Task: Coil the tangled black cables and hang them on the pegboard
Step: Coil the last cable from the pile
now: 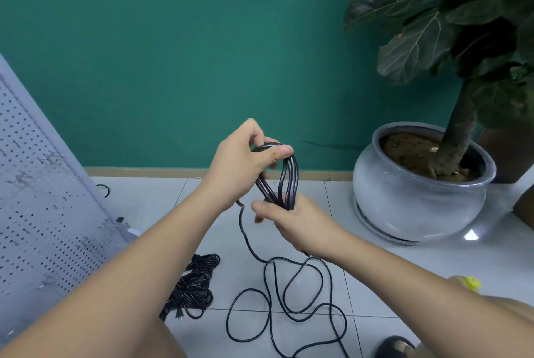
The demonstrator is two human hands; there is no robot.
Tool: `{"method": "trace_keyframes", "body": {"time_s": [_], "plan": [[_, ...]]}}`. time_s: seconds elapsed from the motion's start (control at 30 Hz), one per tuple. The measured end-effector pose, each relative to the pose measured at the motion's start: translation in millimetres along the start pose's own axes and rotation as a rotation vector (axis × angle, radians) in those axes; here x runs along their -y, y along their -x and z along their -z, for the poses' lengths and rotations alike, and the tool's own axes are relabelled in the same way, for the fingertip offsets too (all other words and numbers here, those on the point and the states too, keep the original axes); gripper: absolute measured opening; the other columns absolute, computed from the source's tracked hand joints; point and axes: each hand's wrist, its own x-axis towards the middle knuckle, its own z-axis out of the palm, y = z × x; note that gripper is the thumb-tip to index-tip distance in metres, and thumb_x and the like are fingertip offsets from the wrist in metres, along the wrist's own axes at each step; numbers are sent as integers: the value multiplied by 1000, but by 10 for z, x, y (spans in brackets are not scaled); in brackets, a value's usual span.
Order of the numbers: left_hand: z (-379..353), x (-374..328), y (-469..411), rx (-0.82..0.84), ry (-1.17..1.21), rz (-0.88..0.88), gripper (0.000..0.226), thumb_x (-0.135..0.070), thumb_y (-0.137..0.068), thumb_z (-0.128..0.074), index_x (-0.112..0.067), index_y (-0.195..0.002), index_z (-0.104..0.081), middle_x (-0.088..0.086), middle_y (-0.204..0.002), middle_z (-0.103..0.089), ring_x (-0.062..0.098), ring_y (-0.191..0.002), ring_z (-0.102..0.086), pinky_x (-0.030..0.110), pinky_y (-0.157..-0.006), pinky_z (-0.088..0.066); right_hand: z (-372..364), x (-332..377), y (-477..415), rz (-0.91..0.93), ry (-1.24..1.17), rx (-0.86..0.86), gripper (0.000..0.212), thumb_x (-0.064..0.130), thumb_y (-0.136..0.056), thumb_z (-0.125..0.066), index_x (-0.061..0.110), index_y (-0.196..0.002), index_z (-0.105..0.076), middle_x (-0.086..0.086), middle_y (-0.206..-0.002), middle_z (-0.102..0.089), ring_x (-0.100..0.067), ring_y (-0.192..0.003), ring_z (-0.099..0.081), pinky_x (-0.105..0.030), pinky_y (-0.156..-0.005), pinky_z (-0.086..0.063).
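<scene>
Left hand (245,161) curled round top of coil (286,181), thumb clamped over the strands; right hand (300,224) grips its lower end. Step: coiling, partway, with loose cable (289,300) trailing below hands on floor (375,285). Next, likely: draw up slack, lay another loop without snagging. Spare bundle (193,285) lower left; pegboard (43,213) far left; plant pot (419,187) close right limits swing

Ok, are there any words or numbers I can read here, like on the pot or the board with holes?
None: no words, numbers or signs can be read.
The pegboard shows only holes and scuff marks.
The plant pot is plain.
The cable shows no print.
The yellow cap is too blurred to tell.
</scene>
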Motion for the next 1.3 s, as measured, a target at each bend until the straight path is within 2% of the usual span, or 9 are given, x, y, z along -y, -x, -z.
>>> {"method": "trace_keyframes", "body": {"time_s": [0.17, 0.27, 0.43, 0.6, 0.77, 0.93, 1.1, 1.23, 1.3], "plan": [[-5, -83, -8, 54, -14, 86, 60, -45, -80, -92, -27, -114, -46, 3, -65, -61, 22, -52, -53, 35, -61, -49, 13, -78, -41, -59, 205, -10, 40, 47, -99, -71, 26, -134, -68, 19, -77, -63, -4, -45, -45, -10, -45, -32], [-56, -53, -17, 96, 205, 137, 52, -33, -83, -92, -24, -118, -55, -1, -66, -50, 20, -51, -39, 33, -57, -43, -4, -106, -81, -65, 244, 48, 47, 41, -101, -69, 41, -147, -58, 37, -53, -54, 2, -43, -51, -8, -46, -36], [-176, -86, -23, 91, 557, 206, 36, -15, -90, -85, -18, -119, -65, -6, -70, -39, 14, -54, -23, 23, -47, -30, -83, -115, -160, -47, 288, 9, 3, 38, -96, -70, 37, -95, -68, 25, -60, -60, -2, -59, -57, -24, -66, -49], [-186, -70, -72, 11, 617, 243, 33, -19, -89, -86, -18, -120, -73, -6, -67, -41, 12, -56, -27, 21, -49, -32, -199, -114, -202, 22, 217, -32, 41, 35, -97, -67, 4, -75, -50, -13, -69, -56, -24, -63, -51, -40, -66, -47], [-166, -66, -156, -58, 646, 254, 32, -22, -89, -87, -17, -115, -69, -6, -64, -38, 10, -53, -31, 22, -51, -34, -221, -109, -181, -83, -16, -42, 40, 27, -104, -60, 9, -70, -51, -3, -56, -65, -27, -69, -73, -27, -65, -51], [-199, -80, -170, -16, 594, 198, 27, -36, -97, -78, -18, -112, -66, -4, -68, -44, 12, -58, -37, 25, -57, -41, -184, -30, -140, -34, -154, -107, 43, 24, -101, -61, 7, -69, -39, -11, -55, -39, -25, -51, -39, -33, -54, -40], [-309, 47, -91, 112, 686, 326, 56, -64, -108, -42, -14, -117, -66, 7, -80, -66, 21, -69, -63, 34, -66, -54, 18, 97, -195, 29, -265, -226, 34, 29, -82, -61, 17, -59, -40, -7, -49, -36, -22, -46, -32, -43, -55, -33], [-567, 352, 158, 379, 278, 345, 27, -28, -103, -45, -25, -92, -70, 0, -89, -77, 18, -81, -72, 41, -86, -52, 296, 112, -232, 85, -329, -391, 42, 27, -83, -62, 21, -49, -38, -6, -44, -33, -23, -41, -30, -43, -55, -30], [-723, 467, 338, 558, 85, 375, 23, -21, -98, -50, -24, -109, -70, -8, -105, -81, 11, -104, -74, 41, -101, -49, 425, 86, -237, 84, -352, -441, 44, 28, -84, -63, 21, -52, -34, -8, -48, -29, -22, -45, -26, -43, -54, -25]]}}
